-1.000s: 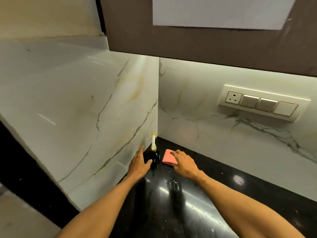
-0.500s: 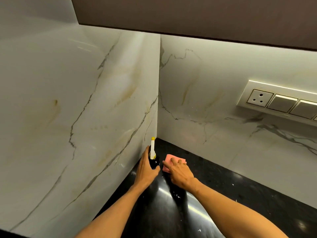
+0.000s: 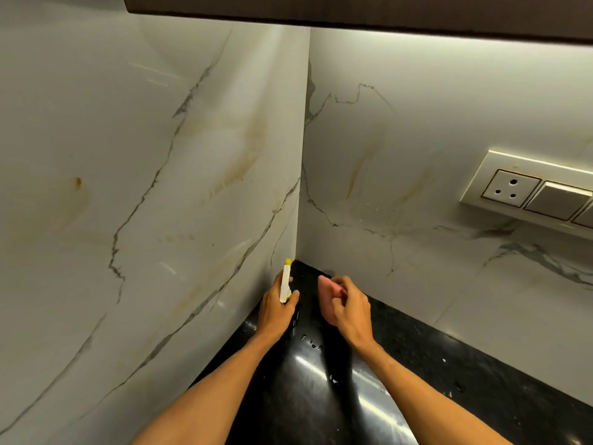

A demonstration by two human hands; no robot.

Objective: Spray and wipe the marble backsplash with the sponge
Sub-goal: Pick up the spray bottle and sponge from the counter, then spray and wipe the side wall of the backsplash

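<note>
my left hand (image 3: 276, 311) gripping the spray bottle (image 3: 285, 284), my right hand (image 3: 349, 308) pinching the pink sponge (image 3: 327, 285), seemingly lifted off the black counter (image 3: 321, 396), near the marble backsplash (image 3: 401, 187) corner

We count 1 spray bottle (image 3: 285, 282), 1 pink sponge (image 3: 328, 285) just right of it. 2 hands: left hand (image 3: 276, 311) gripping the bottle, right hand (image 3: 351, 308) pinching the sponge. 2 marble backsplash panels (image 3: 144, 187), 1 left of the bottle, 1 behind-right. 1 countertop (image 3: 321, 396) under it. 1 switch plate (image 3: 487, 160) far right w/ 1 socket (image 3: 510, 187), 2 switches (image 3: 558, 200) visible.
</note>
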